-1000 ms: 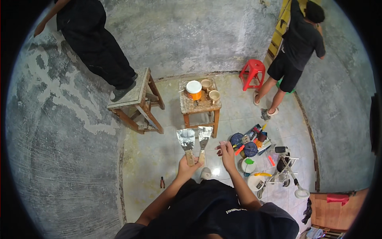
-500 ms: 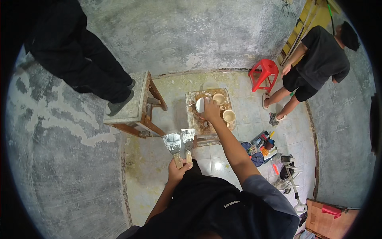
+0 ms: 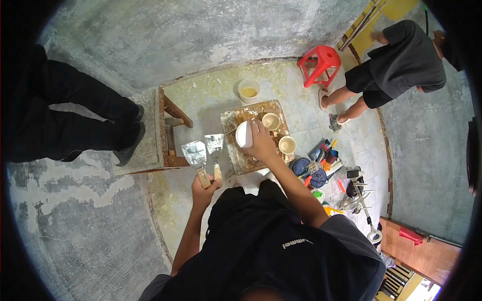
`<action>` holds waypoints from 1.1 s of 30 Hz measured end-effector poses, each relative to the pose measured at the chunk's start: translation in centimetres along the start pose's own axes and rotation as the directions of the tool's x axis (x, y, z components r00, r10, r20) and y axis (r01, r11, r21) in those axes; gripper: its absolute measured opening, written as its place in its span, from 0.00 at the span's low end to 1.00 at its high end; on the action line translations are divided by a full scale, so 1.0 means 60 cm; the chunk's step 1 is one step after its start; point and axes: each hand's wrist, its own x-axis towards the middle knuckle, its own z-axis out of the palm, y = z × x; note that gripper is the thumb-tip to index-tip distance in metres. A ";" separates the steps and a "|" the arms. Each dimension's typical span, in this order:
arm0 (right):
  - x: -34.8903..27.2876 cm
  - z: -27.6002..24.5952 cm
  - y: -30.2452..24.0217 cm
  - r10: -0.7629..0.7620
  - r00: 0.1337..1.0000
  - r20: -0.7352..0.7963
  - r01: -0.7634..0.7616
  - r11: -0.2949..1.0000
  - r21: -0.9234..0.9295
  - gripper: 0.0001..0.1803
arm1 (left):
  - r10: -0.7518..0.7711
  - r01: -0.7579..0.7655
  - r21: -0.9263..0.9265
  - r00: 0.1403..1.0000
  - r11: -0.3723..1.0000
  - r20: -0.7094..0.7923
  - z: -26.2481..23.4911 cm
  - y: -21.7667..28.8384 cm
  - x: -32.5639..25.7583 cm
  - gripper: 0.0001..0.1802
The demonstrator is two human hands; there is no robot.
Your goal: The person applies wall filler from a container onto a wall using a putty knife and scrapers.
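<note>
My left hand grips the wooden handles of two metal putty knives, their smeared blades pointing away from me. My right hand reaches over a small wooden table coated in dried filler and holds a white round container, tipped on its side. Two tan cups stand on the table right next to that hand. A pale bucket with yellowish contents stands just past the table's far edge.
A person in dark trousers stands on a wooden bench at the left. Another person bends over at the far right beside a red plastic stool. Assorted tools and cans lie on the floor to the right.
My right hand has gone from near my body out to the small table and closed on the white container. My view has shifted closer over the table; the left hand keeps both knives.
</note>
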 end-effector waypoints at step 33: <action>-0.186 0.264 0.114 0.356 0.823 -0.442 -0.262 0.929 0.260 0.67 | -0.209 0.210 0.009 0.967 0.978 0.148 -0.013 0.021 0.075 0.17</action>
